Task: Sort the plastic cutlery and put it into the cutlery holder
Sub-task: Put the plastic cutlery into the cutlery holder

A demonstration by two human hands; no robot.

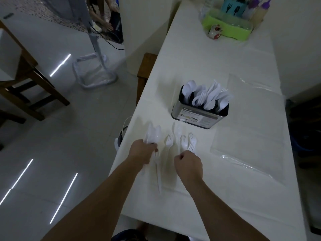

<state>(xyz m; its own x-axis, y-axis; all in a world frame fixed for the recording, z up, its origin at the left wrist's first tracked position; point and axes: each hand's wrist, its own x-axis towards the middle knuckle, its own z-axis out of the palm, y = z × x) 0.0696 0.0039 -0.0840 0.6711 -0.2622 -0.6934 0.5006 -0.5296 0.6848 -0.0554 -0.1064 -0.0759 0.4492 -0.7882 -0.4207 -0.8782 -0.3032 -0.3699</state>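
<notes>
Left hand point(141, 151): curled round a bunch of spoons point(152, 134), gathered so like goes with like.
Right hand point(188, 164): closed on forks point(190, 144), I think; dim light.
Loose fork point(158, 169): lies near, between the hands.
Holder point(199, 115): farther off, to the right, already full of thin white cutlery.

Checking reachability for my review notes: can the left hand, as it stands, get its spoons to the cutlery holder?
Probably yes. The left hand grips spoons, and only bare tablecloth lies between it and the cutlery holder, whose compartments already look rather full.
</notes>
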